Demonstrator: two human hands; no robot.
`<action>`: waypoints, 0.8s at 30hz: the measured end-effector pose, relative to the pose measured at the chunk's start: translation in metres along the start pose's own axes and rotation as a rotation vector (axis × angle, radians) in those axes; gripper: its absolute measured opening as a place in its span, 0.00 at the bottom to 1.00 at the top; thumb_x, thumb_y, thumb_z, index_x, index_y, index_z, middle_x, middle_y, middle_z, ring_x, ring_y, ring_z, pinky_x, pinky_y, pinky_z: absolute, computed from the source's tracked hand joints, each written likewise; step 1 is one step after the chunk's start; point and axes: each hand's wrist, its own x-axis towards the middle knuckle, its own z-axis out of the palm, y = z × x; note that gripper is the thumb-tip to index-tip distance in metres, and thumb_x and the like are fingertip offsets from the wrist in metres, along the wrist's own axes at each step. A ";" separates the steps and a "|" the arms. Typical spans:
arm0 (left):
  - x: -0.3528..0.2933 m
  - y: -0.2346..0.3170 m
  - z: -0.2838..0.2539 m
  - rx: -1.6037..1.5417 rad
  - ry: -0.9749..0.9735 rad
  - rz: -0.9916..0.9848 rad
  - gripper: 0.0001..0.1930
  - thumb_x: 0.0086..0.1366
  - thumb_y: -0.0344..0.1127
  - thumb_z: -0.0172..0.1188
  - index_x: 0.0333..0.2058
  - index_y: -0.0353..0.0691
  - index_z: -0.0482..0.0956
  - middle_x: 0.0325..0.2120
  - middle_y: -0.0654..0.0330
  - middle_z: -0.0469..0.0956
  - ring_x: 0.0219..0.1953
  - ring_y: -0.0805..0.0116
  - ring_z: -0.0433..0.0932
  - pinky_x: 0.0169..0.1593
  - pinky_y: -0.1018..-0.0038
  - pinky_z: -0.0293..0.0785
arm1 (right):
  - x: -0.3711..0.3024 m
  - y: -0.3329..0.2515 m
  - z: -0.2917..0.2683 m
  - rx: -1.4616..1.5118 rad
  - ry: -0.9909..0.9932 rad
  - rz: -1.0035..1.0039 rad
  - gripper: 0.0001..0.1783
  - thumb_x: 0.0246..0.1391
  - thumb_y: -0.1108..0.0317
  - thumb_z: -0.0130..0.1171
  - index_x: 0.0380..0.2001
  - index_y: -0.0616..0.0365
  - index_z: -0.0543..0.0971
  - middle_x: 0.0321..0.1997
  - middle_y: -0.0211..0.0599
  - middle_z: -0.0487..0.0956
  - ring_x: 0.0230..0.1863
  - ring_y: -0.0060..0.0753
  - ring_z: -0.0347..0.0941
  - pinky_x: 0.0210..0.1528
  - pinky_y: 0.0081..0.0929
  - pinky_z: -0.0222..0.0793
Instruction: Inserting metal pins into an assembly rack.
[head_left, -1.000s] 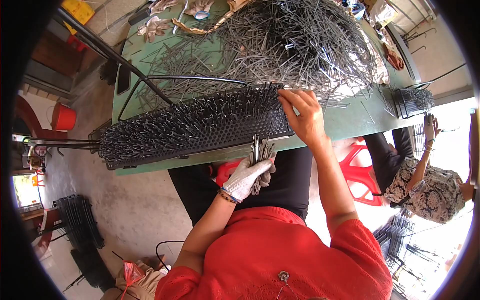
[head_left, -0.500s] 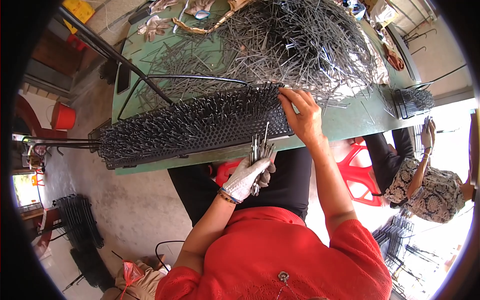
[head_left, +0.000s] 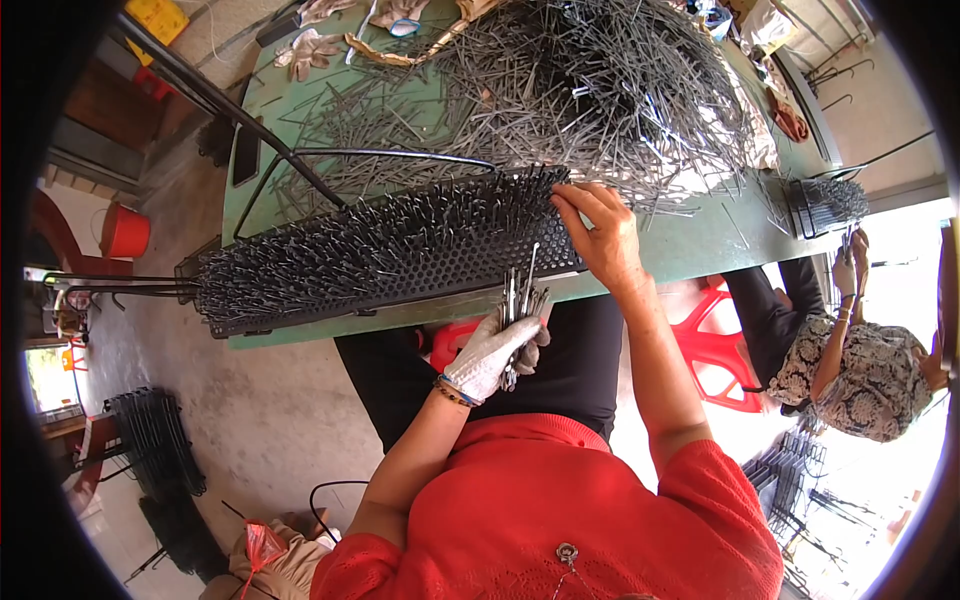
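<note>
A long black perforated rack (head_left: 440, 268) lies along the table's near edge. Thin dark metal rods (head_left: 330, 250) stand packed in its holes, while a strip of holes at the near right is bare. My left hand (head_left: 490, 358), in a white glove, is closed around a bundle of thin metal rods (head_left: 522, 300) just in front of the rack. One rod sticks up above the others. At the rack's right end is my bare right hand (head_left: 606, 238), its thumb and fingers pinched among the last rods. Whatever lies between those fingertips is too small to make out.
A large heap of loose rods (head_left: 640, 90) covers the far part of the green table (head_left: 720, 235). Black bent bars (head_left: 250, 130) rise at the left. Gloves (head_left: 308, 52) lie at the far left. To the right, a co-worker (head_left: 850, 370) sits by a smaller rack (head_left: 828, 205).
My right hand has shifted slightly left along the rack's end. My left hand keeps its bundle in nearly the same place. The co-worker's hands have moved a little.
</note>
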 end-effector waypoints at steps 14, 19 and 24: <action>-0.009 0.011 0.009 0.208 -0.165 0.115 0.09 0.69 0.38 0.56 0.38 0.37 0.77 0.24 0.67 0.76 0.21 0.83 0.72 0.24 0.82 0.69 | -0.028 -0.038 -0.018 0.558 -0.217 0.576 0.13 0.59 0.64 0.64 0.39 0.64 0.83 0.32 0.30 0.82 0.32 0.18 0.73 0.36 0.19 0.69; -0.009 0.010 0.012 0.197 -0.139 0.103 0.10 0.68 0.39 0.58 0.36 0.37 0.77 0.24 0.66 0.75 0.21 0.83 0.71 0.24 0.82 0.68 | -0.032 -0.023 -0.019 0.692 -0.245 0.672 0.10 0.58 0.67 0.64 0.37 0.64 0.83 0.31 0.29 0.82 0.31 0.17 0.73 0.36 0.18 0.69; -0.005 0.007 0.009 0.153 -0.006 0.019 0.11 0.67 0.39 0.59 0.38 0.35 0.78 0.27 0.64 0.78 0.24 0.81 0.74 0.26 0.82 0.71 | -0.012 -0.021 -0.014 0.357 0.195 0.351 0.05 0.57 0.75 0.63 0.36 0.64 0.83 0.30 0.31 0.82 0.33 0.18 0.75 0.38 0.18 0.71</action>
